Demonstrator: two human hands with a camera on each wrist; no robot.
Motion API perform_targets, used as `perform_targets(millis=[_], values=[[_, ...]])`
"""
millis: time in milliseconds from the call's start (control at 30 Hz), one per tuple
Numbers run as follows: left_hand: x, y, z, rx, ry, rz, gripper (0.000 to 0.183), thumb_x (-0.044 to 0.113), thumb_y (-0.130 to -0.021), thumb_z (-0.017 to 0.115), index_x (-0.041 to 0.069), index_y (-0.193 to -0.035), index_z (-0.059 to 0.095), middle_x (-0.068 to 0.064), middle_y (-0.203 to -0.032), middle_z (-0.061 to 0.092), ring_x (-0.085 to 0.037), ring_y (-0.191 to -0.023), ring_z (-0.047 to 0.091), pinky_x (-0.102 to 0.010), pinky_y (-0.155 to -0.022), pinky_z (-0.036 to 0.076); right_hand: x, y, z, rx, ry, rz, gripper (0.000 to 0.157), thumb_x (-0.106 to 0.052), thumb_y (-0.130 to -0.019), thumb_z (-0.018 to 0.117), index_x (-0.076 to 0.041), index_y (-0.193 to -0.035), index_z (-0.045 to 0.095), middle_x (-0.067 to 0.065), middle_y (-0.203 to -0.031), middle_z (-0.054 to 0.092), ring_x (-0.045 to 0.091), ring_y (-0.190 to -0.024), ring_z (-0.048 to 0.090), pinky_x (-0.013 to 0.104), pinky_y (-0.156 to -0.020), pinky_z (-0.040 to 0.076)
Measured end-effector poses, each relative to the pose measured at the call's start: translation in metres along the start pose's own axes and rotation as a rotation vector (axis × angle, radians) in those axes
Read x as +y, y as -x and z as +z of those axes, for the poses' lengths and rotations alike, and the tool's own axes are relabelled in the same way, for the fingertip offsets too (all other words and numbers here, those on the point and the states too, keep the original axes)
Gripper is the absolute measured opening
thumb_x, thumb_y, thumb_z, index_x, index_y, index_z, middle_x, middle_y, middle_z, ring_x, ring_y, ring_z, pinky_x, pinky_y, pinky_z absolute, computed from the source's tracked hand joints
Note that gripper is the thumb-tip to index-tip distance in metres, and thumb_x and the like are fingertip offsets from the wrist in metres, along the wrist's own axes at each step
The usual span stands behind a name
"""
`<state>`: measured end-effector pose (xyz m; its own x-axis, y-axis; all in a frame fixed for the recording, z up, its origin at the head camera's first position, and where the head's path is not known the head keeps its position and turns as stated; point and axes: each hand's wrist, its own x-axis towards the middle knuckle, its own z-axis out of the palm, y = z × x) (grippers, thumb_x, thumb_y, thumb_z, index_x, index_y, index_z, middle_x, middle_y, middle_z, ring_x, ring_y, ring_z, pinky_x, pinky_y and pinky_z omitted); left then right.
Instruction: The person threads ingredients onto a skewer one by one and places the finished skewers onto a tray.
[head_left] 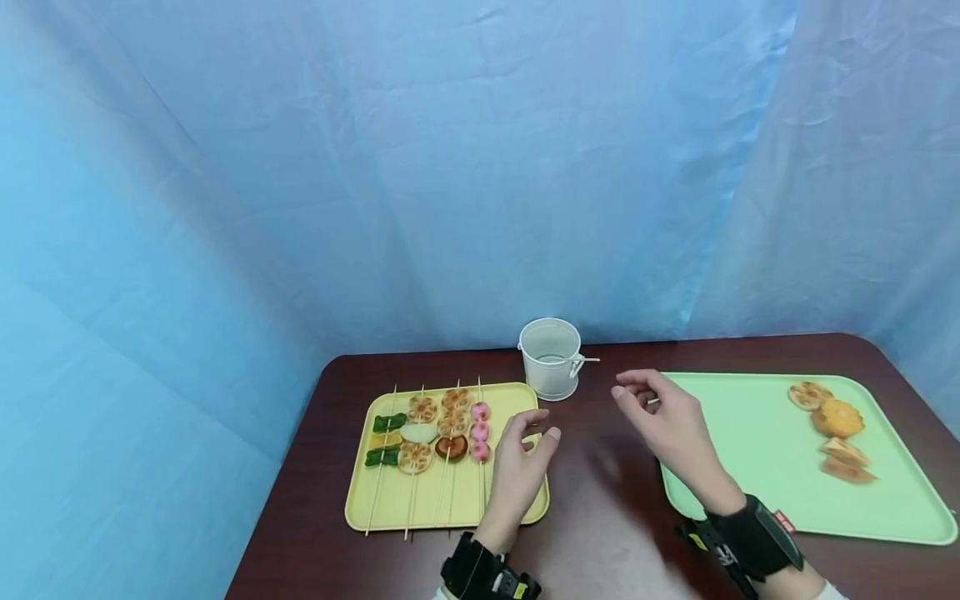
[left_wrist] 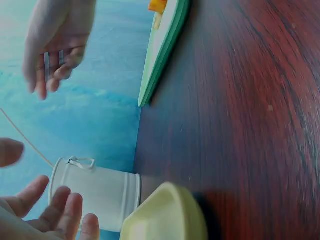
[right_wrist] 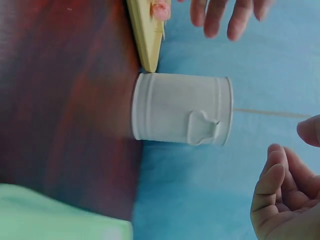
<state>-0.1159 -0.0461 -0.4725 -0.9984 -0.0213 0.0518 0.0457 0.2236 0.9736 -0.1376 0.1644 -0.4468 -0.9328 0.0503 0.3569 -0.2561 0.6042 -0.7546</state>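
My left hand (head_left: pixel 517 467) hovers over the right edge of a yellow tray (head_left: pixel 360 508), its fingers loosely bent and nothing between them. On that tray lie several skewers, among them one with pink balls (head_left: pixel 480 431) and one with a brown mushroom cap (head_left: pixel 452 449) and lotus root slices. To the right, my right hand (head_left: pixel 671 425) is raised beside the left edge of a green tray (head_left: pixel 742 467), fingers relaxed and holding nothing. Between and beyond both hands stands a white bucket (head_left: pixel 551 367) with a thin stick (right_wrist: pixel 270 113) leaning out past its rim.
At the green tray's right side are a lotus root slice (head_left: pixel 810 395), a yellow lumpy piece (head_left: pixel 837 418) and wedge-shaped pieces (head_left: pixel 845 459). A dark wooden table (head_left: pixel 600 508) carries everything, with a blue curtain (head_left: pixel 525 167) behind its back edge.
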Motion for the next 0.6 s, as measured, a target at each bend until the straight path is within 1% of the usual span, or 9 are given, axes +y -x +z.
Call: perform_targets(millis=[100, 167, 300, 433, 600], values=[[-0.001, 0.0, 0.001, -0.022, 0.056, -0.046, 0.037, 0.03, -0.089, 0.064, 0.009, -0.12, 0.063, -0.005, -0.114, 0.064, -0.02, -0.107, 0.057, -0.044, -0.092, 0.041, -0.012, -0.008, 0.007, 0.037, 0.056, -0.105, 0.032, -0.033, -0.089, 0.066, -0.01, -0.112, 0.065, -0.007, -0.086, 0.061, 0.006, -0.072, 0.056, 0.025, -0.062, 0.047], [-0.003, 0.001, 0.001, -0.025, 0.077, -0.07, 0.037, 0.03, -0.09, 0.063, 0.009, -0.12, 0.063, -0.005, -0.112, 0.065, -0.017, -0.106, 0.057, -0.041, -0.092, 0.041, -0.019, -0.013, 0.012, 0.056, 0.101, -0.179, 0.036, -0.031, -0.087, 0.069, -0.008, -0.115, 0.063, -0.005, -0.086, 0.062, 0.006, -0.07, 0.056, 0.028, -0.06, 0.048], [-0.007, 0.005, 0.001, -0.02, 0.104, -0.089, 0.036, 0.027, -0.09, 0.063, 0.006, -0.12, 0.063, -0.008, -0.113, 0.064, -0.016, -0.104, 0.058, -0.039, -0.093, 0.042, -0.028, -0.023, 0.018, 0.091, 0.149, -0.285, 0.04, -0.025, -0.085, 0.072, -0.005, -0.118, 0.062, -0.001, -0.087, 0.063, 0.008, -0.071, 0.057, 0.031, -0.058, 0.048], [-0.009, 0.007, 0.003, -0.026, 0.13, -0.094, 0.037, 0.025, -0.09, 0.063, 0.002, -0.12, 0.063, -0.011, -0.113, 0.064, -0.017, -0.104, 0.058, -0.04, -0.093, 0.042, -0.031, -0.029, 0.021, 0.143, 0.169, -0.352, 0.03, -0.017, -0.086, 0.071, -0.004, -0.112, 0.065, 0.0, -0.088, 0.063, 0.01, -0.074, 0.059, 0.032, -0.057, 0.048], [-0.009, 0.007, 0.003, -0.023, 0.14, -0.108, 0.036, 0.023, -0.09, 0.063, 0.001, -0.119, 0.063, -0.009, -0.111, 0.064, -0.018, -0.102, 0.058, -0.039, -0.092, 0.042, -0.032, -0.031, 0.021, 0.195, 0.192, -0.413, 0.017, -0.01, -0.086, 0.069, -0.005, -0.103, 0.069, 0.002, -0.088, 0.064, 0.012, -0.073, 0.059, 0.033, -0.056, 0.047]])
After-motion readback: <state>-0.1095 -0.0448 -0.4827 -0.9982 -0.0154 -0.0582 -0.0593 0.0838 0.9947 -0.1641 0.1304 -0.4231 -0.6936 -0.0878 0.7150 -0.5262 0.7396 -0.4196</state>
